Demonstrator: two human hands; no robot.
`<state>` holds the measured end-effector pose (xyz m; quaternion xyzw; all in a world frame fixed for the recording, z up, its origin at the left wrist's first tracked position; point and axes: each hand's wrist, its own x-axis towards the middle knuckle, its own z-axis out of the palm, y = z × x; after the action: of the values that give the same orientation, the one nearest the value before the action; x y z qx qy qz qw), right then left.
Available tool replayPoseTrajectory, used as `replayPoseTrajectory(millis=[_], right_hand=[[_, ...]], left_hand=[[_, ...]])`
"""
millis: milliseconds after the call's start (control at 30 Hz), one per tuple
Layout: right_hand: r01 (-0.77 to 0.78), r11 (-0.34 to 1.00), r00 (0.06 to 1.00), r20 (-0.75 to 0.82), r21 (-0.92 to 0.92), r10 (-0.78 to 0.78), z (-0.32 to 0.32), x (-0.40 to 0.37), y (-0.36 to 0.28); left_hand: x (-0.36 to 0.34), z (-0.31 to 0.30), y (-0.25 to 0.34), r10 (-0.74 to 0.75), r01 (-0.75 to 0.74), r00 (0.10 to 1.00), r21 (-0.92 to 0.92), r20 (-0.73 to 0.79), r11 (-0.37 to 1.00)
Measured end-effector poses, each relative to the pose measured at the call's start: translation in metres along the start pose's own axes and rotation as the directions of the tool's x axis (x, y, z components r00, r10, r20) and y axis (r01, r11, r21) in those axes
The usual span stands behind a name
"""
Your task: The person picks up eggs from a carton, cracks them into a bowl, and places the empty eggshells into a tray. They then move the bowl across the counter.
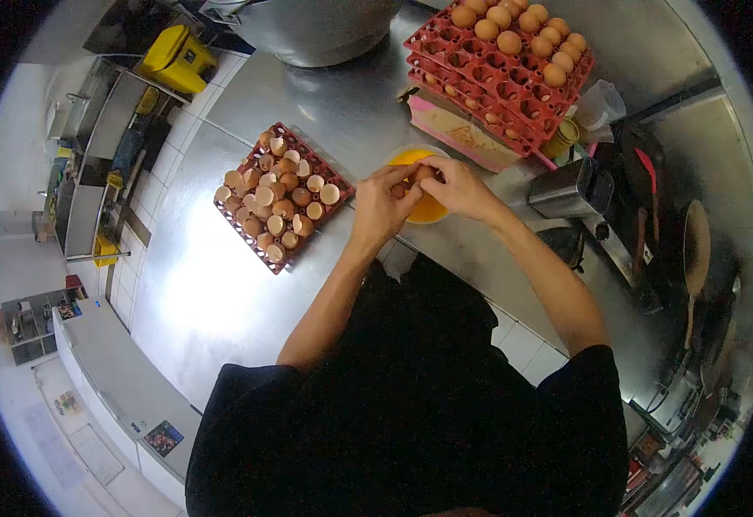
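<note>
Over a bowl of yellow beaten egg, both my hands are close together with fingers bent. Brown eggshell shows in my left hand, under its thumb and fingers. My right hand grips brown eggshell too, right beside the left fingertips. The shell looks like a cracked egg parted between the hands; the fingers hide part of it. To the left lies a red egg tray heaped with empty brown shell halves.
Stacked red egg trays with whole brown eggs stand on a pink-and-white box. A large metal pot is at the back. A steel container and a wok-like pan are at right.
</note>
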<state>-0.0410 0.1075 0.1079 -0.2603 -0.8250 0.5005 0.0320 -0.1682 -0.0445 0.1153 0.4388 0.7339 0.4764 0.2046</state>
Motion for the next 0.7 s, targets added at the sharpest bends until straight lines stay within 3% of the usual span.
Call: replayPoseTrajectory(millis=[133, 200, 267, 367, 500, 567, 600, 633, 667, 700], right_hand=[[0.064, 0.998, 0.998, -0.003, -0.005, -0.064, 0.000, -0.001, 0.002], [0.074, 0.997, 0.997, 0.005, -0.022, -0.074, 0.002, 0.001, 0.008], [0.073, 0.988, 0.997, 0.000, 0.135, -0.074, 0.007, 0.005, 0.018], [0.073, 0.997, 0.997, 0.022, -0.007, -0.073, 0.000, 0.003, 0.009], [0.064, 0.998, 0.995, 0.071, 0.013, -0.064, -0.008, 0.001, 0.002], [0.301, 0.945, 0.952, -0.023, -0.124, -0.306, -0.011, -0.005, 0.004], [0.301, 0.945, 0.952, -0.020, -0.123, -0.306, -0.012, -0.007, 0.002], [0.367, 0.885, 0.921, -0.017, -0.287, -0.388, -0.014, -0.010, 0.001], [0.419, 0.794, 0.884, -0.001, -0.441, -0.467, -0.016, -0.013, -0.004], [0.421, 0.793, 0.884, 0.003, -0.440, -0.467, -0.018, -0.015, -0.007]], left_hand=[[-0.001, 0.003, -0.006, 0.039, -0.039, 0.999, -0.020, -0.034, 0.999], [0.000, 0.002, -0.005, -0.077, 0.077, 0.997, -0.064, 0.004, 0.995], [0.002, 0.001, -0.006, -0.085, 0.085, 0.996, -0.065, -0.003, 0.994], [0.004, 0.000, -0.007, -0.087, 0.086, 0.996, -0.055, -0.010, 0.995], [0.007, -0.005, -0.005, -0.020, 0.017, 0.999, -0.062, -0.051, 0.998], [0.010, -0.014, -0.001, -0.009, 0.010, 1.000, -0.016, 0.006, 1.000], [0.010, -0.018, -0.001, -0.003, 0.001, 0.998, 0.032, 0.066, 1.000], [0.010, -0.019, -0.003, -0.007, 0.005, 0.998, 0.031, 0.064, 0.999], [0.010, -0.020, -0.006, 0.150, -0.155, 0.987, 0.100, 0.052, 0.983], [0.010, -0.021, -0.009, 0.304, -0.308, 0.951, 0.169, 0.051, 0.936]])
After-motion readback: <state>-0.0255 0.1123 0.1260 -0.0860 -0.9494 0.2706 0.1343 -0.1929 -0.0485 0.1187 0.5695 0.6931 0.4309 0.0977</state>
